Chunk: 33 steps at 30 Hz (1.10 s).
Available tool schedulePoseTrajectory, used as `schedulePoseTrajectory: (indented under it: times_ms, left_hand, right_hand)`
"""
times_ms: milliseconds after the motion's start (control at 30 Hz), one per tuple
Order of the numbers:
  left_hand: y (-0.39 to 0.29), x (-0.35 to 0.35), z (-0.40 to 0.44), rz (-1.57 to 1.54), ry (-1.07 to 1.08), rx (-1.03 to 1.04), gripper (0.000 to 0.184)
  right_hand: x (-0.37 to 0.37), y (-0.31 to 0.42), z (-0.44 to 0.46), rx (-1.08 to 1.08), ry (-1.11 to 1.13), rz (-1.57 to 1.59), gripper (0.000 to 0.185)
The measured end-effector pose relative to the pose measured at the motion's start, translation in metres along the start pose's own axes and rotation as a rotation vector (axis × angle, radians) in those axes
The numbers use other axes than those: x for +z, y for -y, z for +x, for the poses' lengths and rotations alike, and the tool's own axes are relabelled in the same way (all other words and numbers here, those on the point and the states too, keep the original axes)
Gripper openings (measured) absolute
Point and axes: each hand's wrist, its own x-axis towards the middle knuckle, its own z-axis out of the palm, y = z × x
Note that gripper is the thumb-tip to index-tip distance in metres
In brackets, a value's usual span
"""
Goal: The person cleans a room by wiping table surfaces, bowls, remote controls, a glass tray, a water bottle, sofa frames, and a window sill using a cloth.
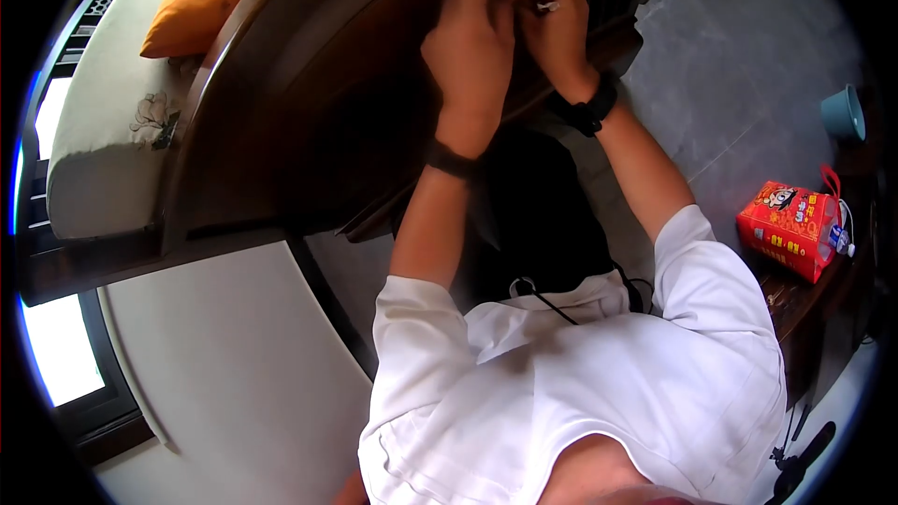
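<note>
Both my hands meet close together over a dark wooden table or bench (365,28) at the top of the head view. My right hand (566,33) is curled, and a small white thing (548,7) shows at its fingers; what kind it is I cannot make out. Just beside it is my left hand (470,61), back upward, its fingers bent inward toward the right hand. The left fingertips are dark and smeared, so whether they hold anything is hidden. Each wrist wears a dark band.
An orange cushion (201,0) lies on a pale padded seat (98,173) at the left. A red printed box (786,224) with a plastic bottle (840,241) stands on a wooden surface at the right, near a blue cup (843,115). Grey tiled floor (739,47) lies beyond.
</note>
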Motion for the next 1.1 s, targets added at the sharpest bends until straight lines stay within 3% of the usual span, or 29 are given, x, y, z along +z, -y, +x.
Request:
schedulePoseTrajectory:
  times_ms: [100,333,467,633,733,833,1100]
  left_hand:
    - [0.004,0.009,-0.018,0.051,0.080,-0.038,0.022]
    - [0.027,0.044,-0.083,0.164,0.322,-0.123,0.019]
    - [0.041,0.065,-0.122,0.230,0.499,-0.126,0.017]
    - [0.052,0.083,-0.155,0.176,0.626,-0.218,0.015]
    - [0.058,0.084,-0.168,0.160,0.580,-0.236,0.013]
    - [0.066,0.077,-0.176,0.166,0.531,-0.246,0.012]
    - [0.090,0.023,-0.198,0.195,0.536,-0.428,0.014]
  right_hand:
    - [0.008,-0.017,-0.038,0.272,0.027,0.076,0.042]
    - [-0.006,-0.029,-0.105,0.388,0.220,-0.123,0.032]
    - [-0.009,-0.046,-0.150,0.508,0.341,-0.197,0.012]
    - [-0.007,-0.051,-0.182,0.859,0.405,-0.125,0.034]
    - [-0.003,-0.052,-0.190,0.786,0.446,-0.198,0.022]
    - [-0.002,-0.044,-0.189,0.510,0.578,-0.391,0.012]
    - [0.016,0.006,-0.188,0.341,0.810,-0.380,0.021]
